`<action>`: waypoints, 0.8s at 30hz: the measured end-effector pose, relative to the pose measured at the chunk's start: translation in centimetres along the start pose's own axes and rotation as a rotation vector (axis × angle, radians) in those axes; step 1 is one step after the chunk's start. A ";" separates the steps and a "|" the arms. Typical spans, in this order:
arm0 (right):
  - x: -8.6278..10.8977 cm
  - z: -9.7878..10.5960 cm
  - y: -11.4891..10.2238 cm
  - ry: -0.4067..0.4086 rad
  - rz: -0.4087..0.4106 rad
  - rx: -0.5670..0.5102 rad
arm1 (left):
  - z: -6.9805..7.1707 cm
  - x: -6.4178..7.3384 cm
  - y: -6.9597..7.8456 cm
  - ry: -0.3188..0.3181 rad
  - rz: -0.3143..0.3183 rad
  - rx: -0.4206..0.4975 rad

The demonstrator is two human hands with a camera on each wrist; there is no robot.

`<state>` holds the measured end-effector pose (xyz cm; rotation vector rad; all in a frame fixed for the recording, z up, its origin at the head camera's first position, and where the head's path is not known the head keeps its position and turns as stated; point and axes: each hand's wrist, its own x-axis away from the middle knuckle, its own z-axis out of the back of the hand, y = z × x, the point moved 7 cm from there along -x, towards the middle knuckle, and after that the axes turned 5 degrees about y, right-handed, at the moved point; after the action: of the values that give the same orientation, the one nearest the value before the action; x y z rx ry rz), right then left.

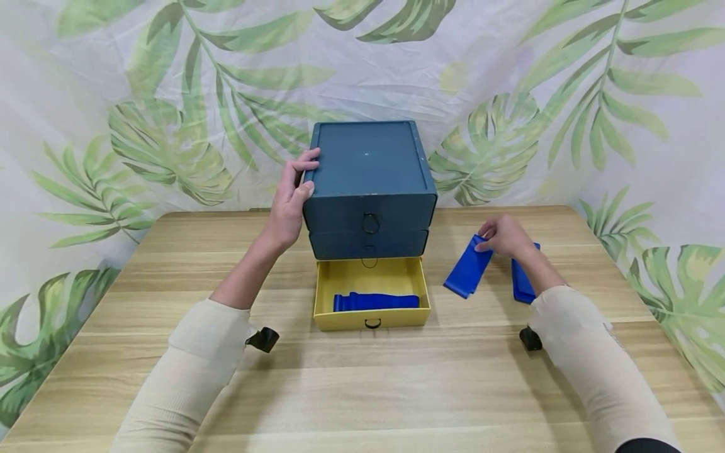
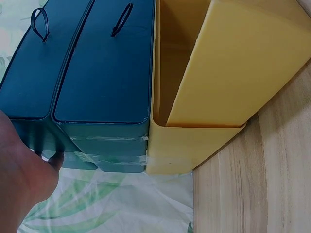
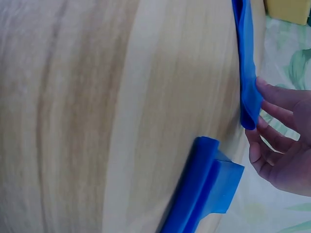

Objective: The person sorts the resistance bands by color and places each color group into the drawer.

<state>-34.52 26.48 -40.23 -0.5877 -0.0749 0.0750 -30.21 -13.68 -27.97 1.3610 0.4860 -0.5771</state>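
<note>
A drawer box with a dark blue body (image 1: 368,157) stands at the table's back. Its yellow bottom drawer (image 1: 372,321) is pulled out, and a folded blue band (image 1: 376,302) lies inside across the front. My left hand (image 1: 290,204) rests against the box's upper left side, fingers at the top edge; the left wrist view shows the hand (image 2: 24,167) beside the blue drawers. To the right of the box, my right hand (image 1: 504,236) pinches one end of a second folded flat blue band (image 1: 469,267). This band (image 3: 249,73) appears edge-on in the right wrist view.
Another folded blue band (image 1: 522,280) lies on the wooden table (image 1: 368,390), partly hidden by my right forearm. Two blue drawers with black loop pulls (image 1: 370,223) sit above the yellow one. A leaf-patterned cloth (image 1: 368,82) hangs behind the table.
</note>
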 end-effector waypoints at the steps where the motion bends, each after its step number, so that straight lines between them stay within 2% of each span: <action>1: -0.1 -0.1 0.2 -0.005 -0.001 0.004 | 0.0 0.0 0.0 -0.002 0.001 0.001; 10: -0.2 -0.1 0.1 -0.016 0.021 0.040 | -0.1 0.0 0.1 0.000 -0.003 -0.003; 17: 0.7 0.3 -1.8 -0.010 0.098 0.033 | 0.0 0.0 0.2 -0.001 -0.003 -0.009; 24: 1.6 1.5 -3.7 0.016 0.177 0.029 | 0.1 0.0 0.1 -0.004 -0.005 -0.024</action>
<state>-32.86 24.39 -36.80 -0.5648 -0.0057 0.2425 -30.12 -13.77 -27.89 1.3357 0.4919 -0.5759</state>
